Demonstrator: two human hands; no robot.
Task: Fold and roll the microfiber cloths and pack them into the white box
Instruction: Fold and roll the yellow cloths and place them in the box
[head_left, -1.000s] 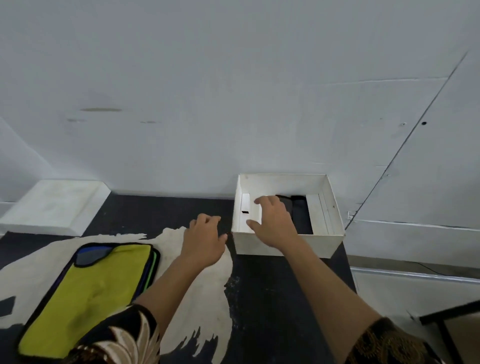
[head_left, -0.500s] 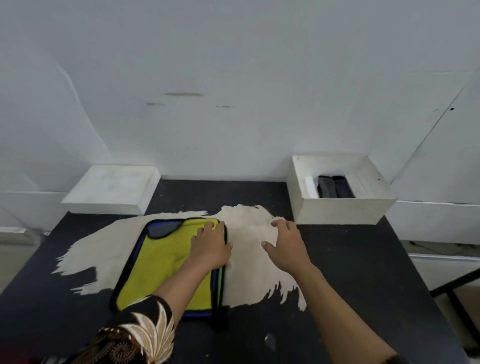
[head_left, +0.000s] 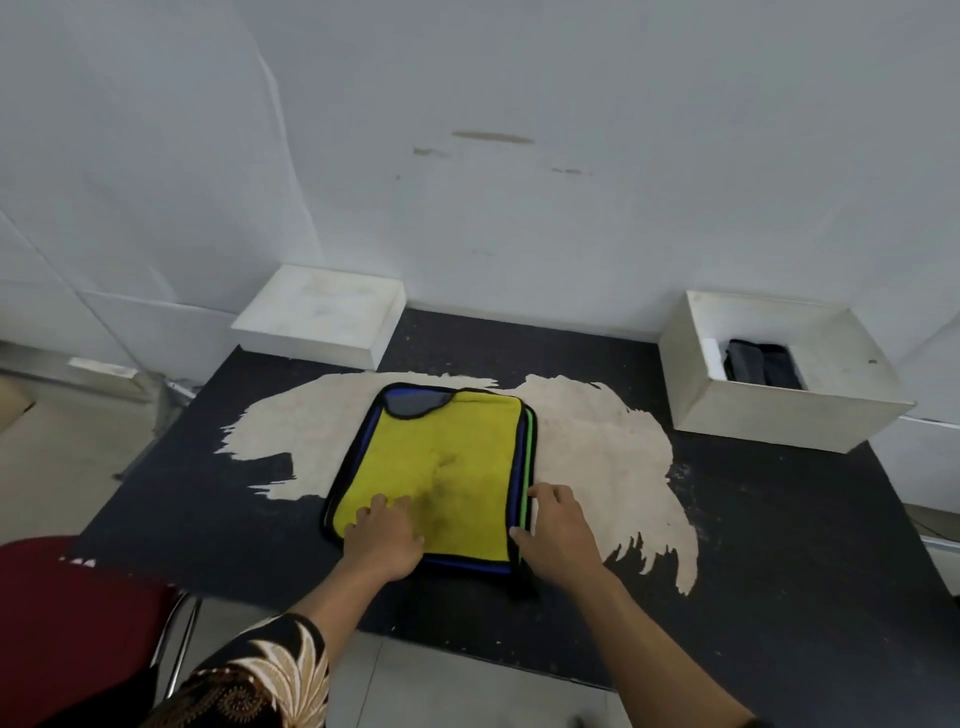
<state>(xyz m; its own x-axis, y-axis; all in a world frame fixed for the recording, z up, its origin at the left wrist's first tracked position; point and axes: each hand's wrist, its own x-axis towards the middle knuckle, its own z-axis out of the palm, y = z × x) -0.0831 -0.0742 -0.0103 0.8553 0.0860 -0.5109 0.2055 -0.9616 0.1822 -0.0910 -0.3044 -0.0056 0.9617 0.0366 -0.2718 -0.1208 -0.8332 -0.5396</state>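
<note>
The yellow microfiber cloth (head_left: 447, 457) lies flat on top of a stack in the middle of the surface (head_left: 779, 545), closer to the near edge. A second ago the right hand (head_left: 558, 530) was down inside the white box (head_left: 769, 415) and the left hand (head_left: 384, 540) rested beside it. Half a second ago the left had reached the stack's far right corner. Now both hands sit at the stack's near edge.

I take that to mean one roll is packed and the next cloth is about to be started.

The left grip has hold of nothing, its fingers spread flat and pressing on the yellow cloth. The right grip is at the stack's right side, its fingertips touching the green edge (head_left: 529, 452). I cannot tell whether it has pinched a layer.

Counting the stack:
- one yellow cloth on top
- blue and green edges below it, so at least three layers
- a grey underside turned over at the far left corner

There is one white box at the far right corner, holding dark rolled cloth (head_left: 761, 364). It looks like two rolls, though I am unsure. One white lid (head_left: 322, 317) sits at the far left edge, and one red chair (head_left: 67, 623) stands off the near left corner.
</note>
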